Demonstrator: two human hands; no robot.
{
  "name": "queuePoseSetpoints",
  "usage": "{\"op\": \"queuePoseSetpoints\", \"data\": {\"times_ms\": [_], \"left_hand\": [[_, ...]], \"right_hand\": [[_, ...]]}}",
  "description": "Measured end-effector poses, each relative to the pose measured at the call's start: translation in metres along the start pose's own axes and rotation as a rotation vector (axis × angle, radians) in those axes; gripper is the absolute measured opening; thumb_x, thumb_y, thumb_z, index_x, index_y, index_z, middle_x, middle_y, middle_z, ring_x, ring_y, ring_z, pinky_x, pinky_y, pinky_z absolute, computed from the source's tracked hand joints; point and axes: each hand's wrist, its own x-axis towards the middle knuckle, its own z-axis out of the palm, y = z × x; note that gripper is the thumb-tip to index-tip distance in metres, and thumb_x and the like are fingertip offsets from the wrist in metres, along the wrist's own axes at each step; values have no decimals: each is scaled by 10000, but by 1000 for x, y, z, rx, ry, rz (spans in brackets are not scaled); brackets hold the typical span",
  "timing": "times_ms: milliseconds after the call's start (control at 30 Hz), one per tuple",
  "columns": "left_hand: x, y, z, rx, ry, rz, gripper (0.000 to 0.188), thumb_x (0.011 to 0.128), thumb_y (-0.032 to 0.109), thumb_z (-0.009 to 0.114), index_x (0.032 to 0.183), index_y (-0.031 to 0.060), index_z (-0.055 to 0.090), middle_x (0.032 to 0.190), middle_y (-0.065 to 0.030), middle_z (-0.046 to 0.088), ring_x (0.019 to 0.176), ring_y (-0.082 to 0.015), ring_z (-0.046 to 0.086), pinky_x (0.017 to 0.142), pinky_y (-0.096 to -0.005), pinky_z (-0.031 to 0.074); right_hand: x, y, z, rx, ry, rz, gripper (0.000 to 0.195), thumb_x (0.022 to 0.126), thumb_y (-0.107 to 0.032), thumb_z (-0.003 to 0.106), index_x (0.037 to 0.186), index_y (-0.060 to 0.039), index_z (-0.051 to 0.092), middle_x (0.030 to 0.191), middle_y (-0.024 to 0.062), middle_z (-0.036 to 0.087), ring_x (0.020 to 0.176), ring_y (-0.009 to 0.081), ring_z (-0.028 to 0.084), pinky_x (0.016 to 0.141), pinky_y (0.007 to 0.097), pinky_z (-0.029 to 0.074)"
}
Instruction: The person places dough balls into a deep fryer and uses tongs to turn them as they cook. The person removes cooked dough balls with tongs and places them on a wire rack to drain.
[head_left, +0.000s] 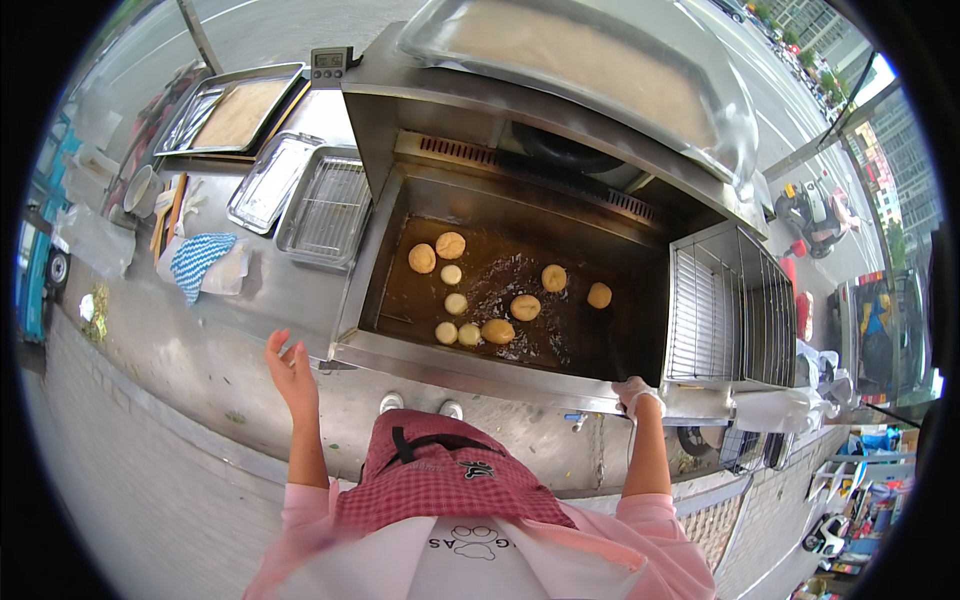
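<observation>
Before me is a steel deep fryer of dark oil. Several golden dough balls float in it, puffed and browned, with smaller pale dough pieces on the left side. Bubbles spread around the middle ones. My left hand, bare, is raised off the fryer's front left corner, fingers apart and holding nothing. My right hand, in a clear plastic glove, is at the fryer's front right rim, fingers curled around something thin and dark that reaches towards the oil; what it is cannot be told.
A wire draining rack adjoins the fryer's right side. On the left counter are a tray with a wire rack, a metal tray, a blue-and-white cloth and wooden tools. A digital thermometer stands behind. A plastic-covered tray tops the hood.
</observation>
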Motion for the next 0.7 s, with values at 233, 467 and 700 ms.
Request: {"op": "queuePoseSetpoints", "data": {"times_ms": [233, 467, 700], "left_hand": [[-12, 10, -1, 42, 32, -25, 482, 913, 75, 581, 1361, 15, 414, 1295, -95, 510, 978, -175, 537, 836, -305, 457], [-18, 4, -3, 48, 24, 17, 489, 912, 67, 575, 1368, 12, 408, 1294, -95, 510, 956, -170, 545, 829, -303, 462], [-19, 9, -4, 21, 7, -2, 477, 912, 58, 569, 1360, 8, 413, 1286, -92, 522, 938, -168, 558, 829, -301, 464]], "right_hand": [[25, -20, 60, 492, -280, -191, 181, 901, -223, 629, 921, -52, 575, 672, 44, 536, 470, 143, 491, 409, 294, 386], [27, 5, 42, 286, -159, -341, 129, 889, -151, 568, 973, -58, 536, 657, 45, 503, 472, 138, 488, 402, 306, 364], [82, 12, 88, -85, 57, -365, 330, 851, -332, 557, 878, -3, 567, 607, 124, 532, 519, 226, 536, 513, 398, 417]]}}
